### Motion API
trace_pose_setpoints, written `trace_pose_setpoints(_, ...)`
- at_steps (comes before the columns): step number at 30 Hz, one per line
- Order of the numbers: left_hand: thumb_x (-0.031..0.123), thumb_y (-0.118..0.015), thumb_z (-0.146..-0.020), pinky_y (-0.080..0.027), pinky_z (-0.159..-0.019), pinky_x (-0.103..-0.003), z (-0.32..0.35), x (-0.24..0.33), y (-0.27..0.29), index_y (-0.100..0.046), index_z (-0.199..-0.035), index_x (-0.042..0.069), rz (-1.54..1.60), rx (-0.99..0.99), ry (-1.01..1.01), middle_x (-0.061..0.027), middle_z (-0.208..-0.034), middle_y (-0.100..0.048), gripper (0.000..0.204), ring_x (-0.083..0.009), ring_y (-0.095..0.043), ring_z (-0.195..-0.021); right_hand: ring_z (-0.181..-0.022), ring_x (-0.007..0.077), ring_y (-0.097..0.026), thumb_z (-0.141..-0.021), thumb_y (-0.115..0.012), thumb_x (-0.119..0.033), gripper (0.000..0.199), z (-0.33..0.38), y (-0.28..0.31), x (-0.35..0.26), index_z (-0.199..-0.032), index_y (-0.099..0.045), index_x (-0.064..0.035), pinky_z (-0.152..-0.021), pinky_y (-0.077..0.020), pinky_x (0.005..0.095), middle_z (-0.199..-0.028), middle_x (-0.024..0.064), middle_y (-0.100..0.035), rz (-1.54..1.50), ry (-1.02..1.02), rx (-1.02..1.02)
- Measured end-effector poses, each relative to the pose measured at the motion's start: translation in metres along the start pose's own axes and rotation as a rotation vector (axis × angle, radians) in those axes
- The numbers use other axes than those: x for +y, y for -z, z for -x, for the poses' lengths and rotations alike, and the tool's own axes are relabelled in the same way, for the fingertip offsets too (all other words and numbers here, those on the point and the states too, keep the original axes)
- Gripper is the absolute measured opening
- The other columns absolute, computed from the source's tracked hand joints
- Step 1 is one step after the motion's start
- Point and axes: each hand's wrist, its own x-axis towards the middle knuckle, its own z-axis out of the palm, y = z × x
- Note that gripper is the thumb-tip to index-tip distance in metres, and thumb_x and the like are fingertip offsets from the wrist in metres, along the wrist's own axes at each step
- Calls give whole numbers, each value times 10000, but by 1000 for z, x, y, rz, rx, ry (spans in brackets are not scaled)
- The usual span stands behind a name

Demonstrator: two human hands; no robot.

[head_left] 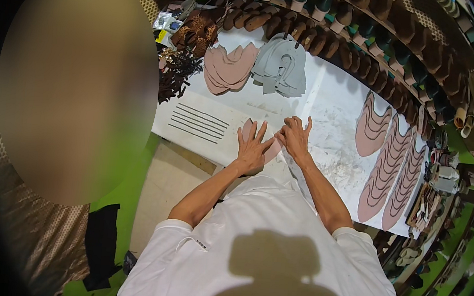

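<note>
White shirt (267,218) filled the space closest to me, a head-shaped shadow falling across it, and the person's arms reached past it to the worktop (330,108). Just beyond the chest lay a pink piece (272,150), partly covered by the hands. The left hand (254,149) rested on it with spread fingers, gripping nothing, seemingly pressing it steady. The right hand (294,139) met its right side with bent fingers, one finger lifted; whether those fingertips pinched the edge, I couldn't tell.

At nine o'clock from the hands, dark strips (197,123) lay apart in parallel lines, perhaps so each could be lifted singly. Toward three and four o'clock, rows of pink pieces (381,172) overlapped, probably to save room while leaving their dark curved edges uncovered. A pink stack (228,68) sat at eleven o'clock and a grey stack (280,67) at twelve, both back from the elbows.

Between the right hand and those rows, a smudged white stretch offered room to slide sideways. Behind, the shoes (347,50) curved from twelve to two o'clock, bounding the reach, while at eight o'clock the worktop's near edge ran close to the left forearm.
</note>
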Motion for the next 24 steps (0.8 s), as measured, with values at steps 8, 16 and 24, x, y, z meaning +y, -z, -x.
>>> trace_pose_setpoints(8, 75, -666, -788, -41, -1140, -806, -1, 2, 1, -600, -1459, 260, 26, 17, -9, -157, -1757, -84, 700, -446, -68, -1595, -1398, 350, -444, -899, -742, -278, 190, 12, -3, 13, -899, -757, -88, -1185, -112, 721, -1358, 99, -595, -101, -40, 82)
trace_pose_setpoints(16, 58, -681, -805, -68, -1128, -808, -3, 0, 0, -573, -1476, 278, 12, -6, -11, -164, -1754, -88, 714, -449, -82, -1590, -1403, 356, -439, -921, -721, -262, 190, 8, -9, 12, -935, -732, -72, -1185, -110, 725, -1365, 96, -586, -79, -42, 45)
trace_pose_setpoints(24, 118, -767, -694, -107, -1108, -832, -11, -7, -7, -530, -1510, 311, -50, 36, -25, -152, -1754, -85, 871, -450, -113, -1584, -1403, 339, -440, -953, -699, -287, 204, 5, -7, 13, -930, -727, -86, -1171, -112, 735, -1370, 79, -584, -48, -33, 16)
